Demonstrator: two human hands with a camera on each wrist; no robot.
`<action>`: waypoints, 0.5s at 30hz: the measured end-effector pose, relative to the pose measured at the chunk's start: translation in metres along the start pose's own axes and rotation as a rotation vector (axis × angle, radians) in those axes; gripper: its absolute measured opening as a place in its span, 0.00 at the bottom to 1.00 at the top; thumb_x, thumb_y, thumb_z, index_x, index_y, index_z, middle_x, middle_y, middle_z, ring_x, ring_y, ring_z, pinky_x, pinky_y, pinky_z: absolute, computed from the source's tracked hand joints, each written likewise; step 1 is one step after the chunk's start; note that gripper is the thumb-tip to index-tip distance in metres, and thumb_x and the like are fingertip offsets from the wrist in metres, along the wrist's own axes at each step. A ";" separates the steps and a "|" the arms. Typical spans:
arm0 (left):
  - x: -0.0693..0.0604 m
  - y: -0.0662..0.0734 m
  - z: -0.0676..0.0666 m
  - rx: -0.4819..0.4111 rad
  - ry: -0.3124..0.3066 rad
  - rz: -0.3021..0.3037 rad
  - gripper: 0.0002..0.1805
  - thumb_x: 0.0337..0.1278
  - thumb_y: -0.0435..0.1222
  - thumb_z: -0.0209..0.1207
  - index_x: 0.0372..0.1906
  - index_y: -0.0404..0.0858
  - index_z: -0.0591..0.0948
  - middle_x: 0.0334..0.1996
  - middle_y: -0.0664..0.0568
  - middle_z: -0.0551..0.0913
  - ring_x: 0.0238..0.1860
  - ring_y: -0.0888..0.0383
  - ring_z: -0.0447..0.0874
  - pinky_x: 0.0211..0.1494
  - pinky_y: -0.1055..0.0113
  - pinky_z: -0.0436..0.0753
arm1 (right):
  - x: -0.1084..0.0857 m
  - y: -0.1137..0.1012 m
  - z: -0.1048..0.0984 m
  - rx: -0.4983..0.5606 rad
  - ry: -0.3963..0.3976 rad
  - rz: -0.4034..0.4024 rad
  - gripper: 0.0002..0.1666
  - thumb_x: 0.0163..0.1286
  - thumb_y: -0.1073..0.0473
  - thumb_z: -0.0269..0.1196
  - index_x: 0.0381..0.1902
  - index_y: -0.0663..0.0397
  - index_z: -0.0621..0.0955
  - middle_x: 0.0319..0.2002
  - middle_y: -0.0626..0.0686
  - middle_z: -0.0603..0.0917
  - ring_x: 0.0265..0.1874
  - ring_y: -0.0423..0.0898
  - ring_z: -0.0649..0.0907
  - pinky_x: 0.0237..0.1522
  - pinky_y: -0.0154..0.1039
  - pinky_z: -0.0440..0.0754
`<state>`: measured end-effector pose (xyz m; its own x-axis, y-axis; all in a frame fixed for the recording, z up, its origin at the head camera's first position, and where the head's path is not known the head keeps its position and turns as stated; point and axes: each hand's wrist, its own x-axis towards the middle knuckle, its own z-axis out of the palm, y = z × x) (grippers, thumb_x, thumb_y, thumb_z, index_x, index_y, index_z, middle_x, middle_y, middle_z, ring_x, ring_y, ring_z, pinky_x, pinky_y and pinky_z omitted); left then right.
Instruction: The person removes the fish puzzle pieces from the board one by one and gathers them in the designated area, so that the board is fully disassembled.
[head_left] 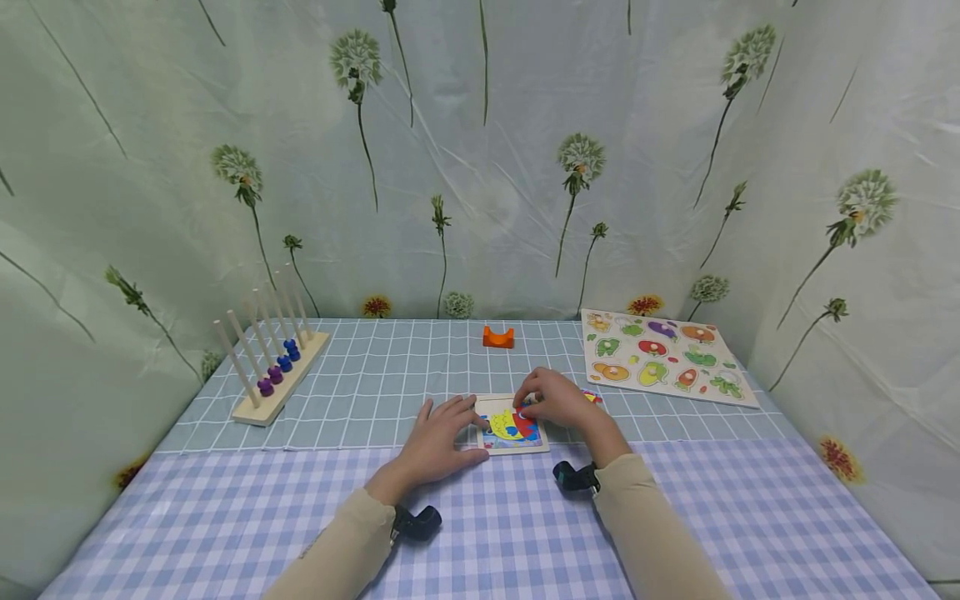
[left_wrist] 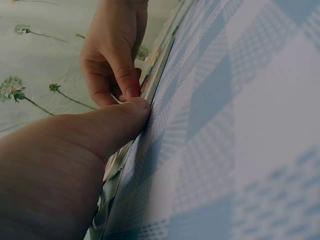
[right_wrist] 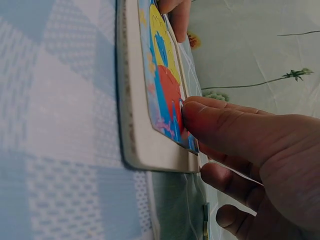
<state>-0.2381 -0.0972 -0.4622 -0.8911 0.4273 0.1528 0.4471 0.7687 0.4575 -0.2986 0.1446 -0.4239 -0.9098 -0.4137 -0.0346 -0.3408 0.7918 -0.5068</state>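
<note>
A small wooden puzzle board [head_left: 517, 451] with a yellow and red fish picture lies flat at the middle. My left hand [head_left: 437, 442], fingers spread, rests at its left side; in the left wrist view the thumb of this hand [left_wrist: 75, 150] lies along the board's near edge. Over the right part of the picture, my right hand [head_left: 557, 400] pinches a red piece [right_wrist: 169, 85] between thumb and forefinger, seen closely in the right wrist view. The fingertips cover part of it, and whether it lies fully flat I cannot tell.
A colourful piece [head_left: 592, 397] lies partly behind my right hand. An orange curved block [head_left: 498, 337] is at the back. Back left stands a peg rack [head_left: 258, 413] with blue and purple beads; back right, a vegetable knob-puzzle board [head_left: 630, 348].
</note>
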 end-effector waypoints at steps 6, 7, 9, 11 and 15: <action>0.000 0.000 0.000 -0.005 -0.004 -0.004 0.18 0.54 0.54 0.68 0.50 0.56 0.83 0.74 0.51 0.69 0.77 0.44 0.60 0.77 0.30 0.46 | 0.000 -0.002 0.001 -0.021 0.010 -0.021 0.05 0.63 0.59 0.71 0.33 0.40 0.87 0.44 0.48 0.79 0.43 0.46 0.77 0.50 0.43 0.78; 0.000 0.000 0.000 -0.006 -0.004 -0.003 0.19 0.54 0.54 0.68 0.50 0.56 0.83 0.74 0.50 0.69 0.77 0.44 0.60 0.77 0.30 0.46 | 0.000 -0.002 0.001 -0.027 0.012 -0.023 0.05 0.63 0.59 0.71 0.32 0.40 0.87 0.44 0.48 0.79 0.43 0.46 0.77 0.50 0.43 0.78; 0.000 0.000 0.000 -0.006 -0.003 -0.001 0.18 0.54 0.54 0.68 0.50 0.56 0.83 0.74 0.50 0.69 0.77 0.44 0.60 0.77 0.30 0.46 | 0.000 -0.003 0.001 -0.039 0.016 -0.028 0.05 0.63 0.59 0.71 0.32 0.40 0.87 0.44 0.48 0.79 0.43 0.45 0.76 0.50 0.42 0.78; 0.000 0.000 0.000 -0.005 -0.002 0.002 0.18 0.54 0.54 0.68 0.50 0.56 0.83 0.74 0.50 0.69 0.77 0.44 0.60 0.77 0.30 0.46 | 0.000 -0.004 0.001 -0.048 0.019 -0.040 0.05 0.63 0.59 0.71 0.32 0.40 0.86 0.44 0.48 0.79 0.43 0.45 0.76 0.50 0.42 0.78; 0.000 0.000 0.000 -0.005 -0.001 0.006 0.19 0.54 0.54 0.68 0.50 0.56 0.83 0.74 0.50 0.69 0.77 0.45 0.60 0.77 0.30 0.46 | 0.000 -0.006 0.001 -0.061 0.016 -0.067 0.06 0.62 0.60 0.71 0.32 0.41 0.85 0.41 0.47 0.79 0.41 0.45 0.76 0.49 0.41 0.78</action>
<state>-0.2378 -0.0977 -0.4622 -0.8881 0.4328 0.1548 0.4524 0.7635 0.4608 -0.2961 0.1399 -0.4219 -0.8880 -0.4598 0.0122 -0.4146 0.7888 -0.4537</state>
